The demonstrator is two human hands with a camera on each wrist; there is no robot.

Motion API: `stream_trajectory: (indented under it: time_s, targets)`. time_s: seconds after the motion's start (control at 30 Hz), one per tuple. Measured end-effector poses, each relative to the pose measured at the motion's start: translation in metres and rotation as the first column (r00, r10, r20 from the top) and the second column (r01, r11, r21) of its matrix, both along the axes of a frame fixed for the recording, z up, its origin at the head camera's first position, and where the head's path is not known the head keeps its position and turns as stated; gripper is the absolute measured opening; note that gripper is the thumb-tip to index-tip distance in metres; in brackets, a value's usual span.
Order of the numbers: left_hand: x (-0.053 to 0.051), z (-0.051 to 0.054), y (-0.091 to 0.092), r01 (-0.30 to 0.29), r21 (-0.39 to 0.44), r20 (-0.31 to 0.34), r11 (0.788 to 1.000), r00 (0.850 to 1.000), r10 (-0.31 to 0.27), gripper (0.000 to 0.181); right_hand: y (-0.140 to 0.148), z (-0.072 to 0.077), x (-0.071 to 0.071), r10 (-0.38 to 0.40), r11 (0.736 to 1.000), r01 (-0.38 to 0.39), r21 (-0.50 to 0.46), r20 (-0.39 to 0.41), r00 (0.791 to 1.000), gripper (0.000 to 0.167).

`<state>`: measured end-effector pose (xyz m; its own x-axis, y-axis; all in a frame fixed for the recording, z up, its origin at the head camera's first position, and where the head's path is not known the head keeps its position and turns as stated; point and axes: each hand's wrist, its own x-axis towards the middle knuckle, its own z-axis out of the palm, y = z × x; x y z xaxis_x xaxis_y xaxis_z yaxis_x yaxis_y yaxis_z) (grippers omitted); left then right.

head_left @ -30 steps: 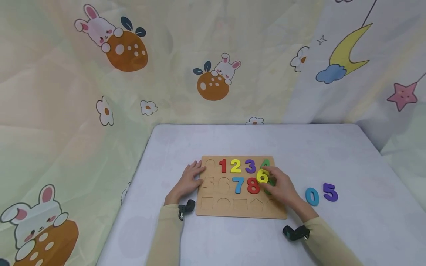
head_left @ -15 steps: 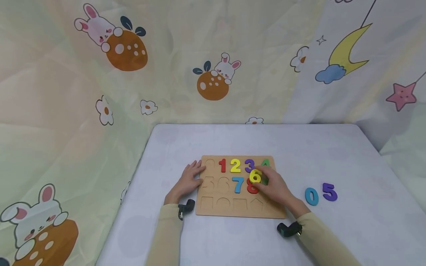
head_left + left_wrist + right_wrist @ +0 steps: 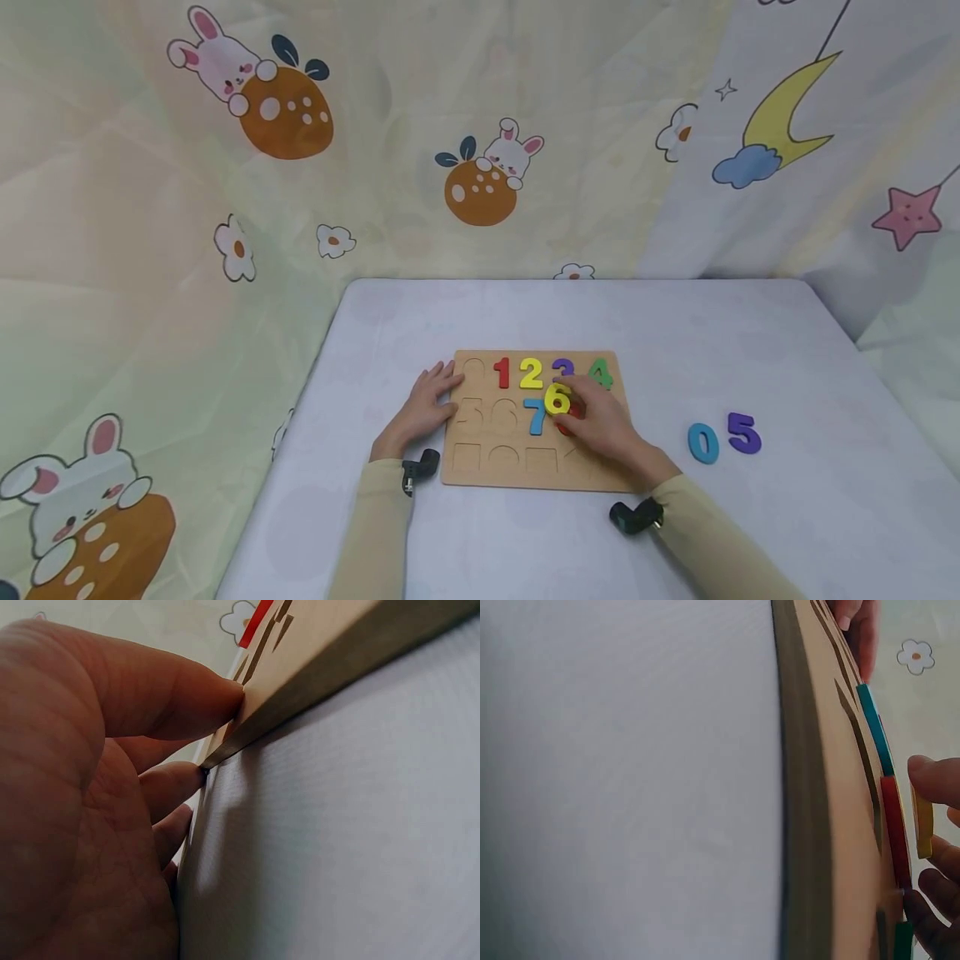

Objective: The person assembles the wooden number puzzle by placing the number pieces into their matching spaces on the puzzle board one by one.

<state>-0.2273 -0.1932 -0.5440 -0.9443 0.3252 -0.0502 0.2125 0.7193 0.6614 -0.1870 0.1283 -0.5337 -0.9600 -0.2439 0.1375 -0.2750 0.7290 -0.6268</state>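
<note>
My right hand (image 3: 600, 421) pinches a yellow number 6 (image 3: 557, 398) between thumb and fingers, above the wooden number board (image 3: 487, 467). In the right wrist view the yellow 6 (image 3: 924, 825) is seen edge-on, apart from the board's surface. Below the hand, the red 8 (image 3: 573, 412) is partly hidden; the blue 7 (image 3: 536, 417) lies just left of it. My left hand (image 3: 426, 404) rests at the board's left edge with fingers extended. In the left wrist view its thumb (image 3: 172, 694) touches the board's top near the edge.
Along the board's top row sit a red 1 (image 3: 502, 373), yellow 2 (image 3: 531, 373), purple 3 (image 3: 563, 366) and green 4 (image 3: 600, 372). Recesses show at the left and bottom. A blue 0 (image 3: 703, 443) and purple 5 (image 3: 744, 433) lie on the white-covered table (image 3: 810, 517).
My right hand has carried the yellow 6 leftward across the board, from near the 4 to beside the 7. The green 4 is uncovered now. My left hand has stayed still.
</note>
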Motion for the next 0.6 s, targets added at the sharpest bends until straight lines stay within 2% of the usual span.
stream_trajectory:
  time_s: [0.17, 0.33, 0.6]
  targets:
    - [-0.001, -0.001, 0.000, -0.001, 0.011, -0.004, 1.000, 1.000, 0.001, 0.057, -0.009, 0.000, 0.001, 0.034, 0.999, -0.034, 0.016, -0.005, 0.999, 0.061]
    - [-0.001, -0.001, 0.000, 0.007, 0.008, -0.006, 1.000, 1.000, -0.007, 0.058, -0.020, 0.002, 0.003, 0.057, 0.998, -0.058, 0.031, 0.022, 0.998, 0.060]
    - [-0.001, -0.001, 0.000, 0.005, 0.009, -0.006, 1.000, 1.000, -0.005, 0.058, -0.033, -0.002, 0.003, 0.084, 0.995, -0.083, 0.057, -0.016, 0.996, 0.060]
